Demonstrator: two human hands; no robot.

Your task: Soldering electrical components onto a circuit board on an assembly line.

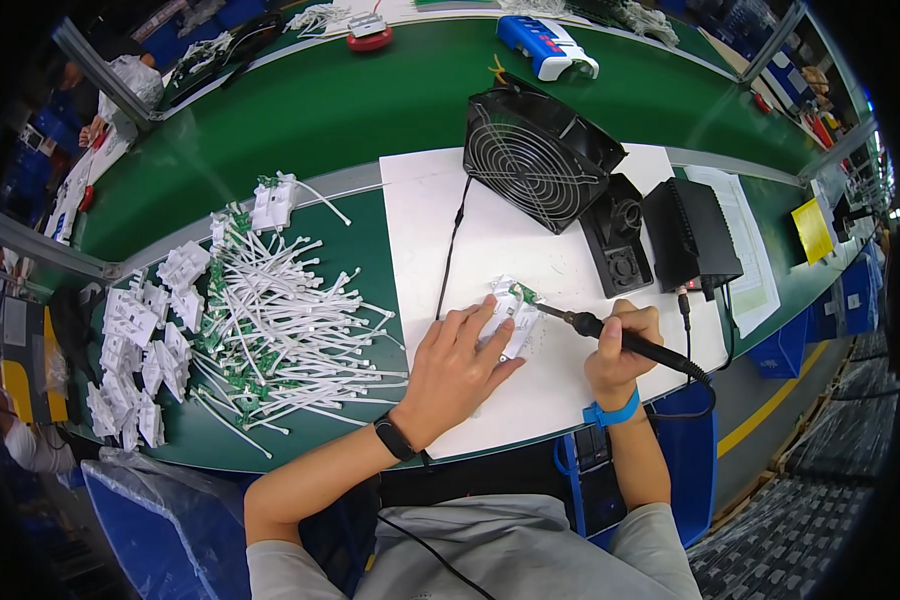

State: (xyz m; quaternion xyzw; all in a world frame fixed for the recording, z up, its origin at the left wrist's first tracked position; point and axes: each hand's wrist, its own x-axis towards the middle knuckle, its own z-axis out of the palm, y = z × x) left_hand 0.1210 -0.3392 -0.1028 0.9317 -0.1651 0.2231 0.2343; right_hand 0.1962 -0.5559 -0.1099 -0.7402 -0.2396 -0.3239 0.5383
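A white plastic housing (518,342) with a small green circuit board (523,292) at its far end lies on the white work sheet (420,215) in front of me. My left hand (452,370) steadies it from the left, fingers and thumb resting on and around the housing. In my right hand (620,355) is a soldering iron (660,353), gripped like a pen. Its metal tip points left and reaches the edge of the housing beside the green board; whether it touches is too small to tell.
Left of the sheet lie a heap of white cables with green boards (280,320) and a pile of white housings (135,330). Beyond my hands stand a black fan (535,155), an iron holder (615,235) and a black power unit (690,235). A blue-white device (548,45) sits farther back.
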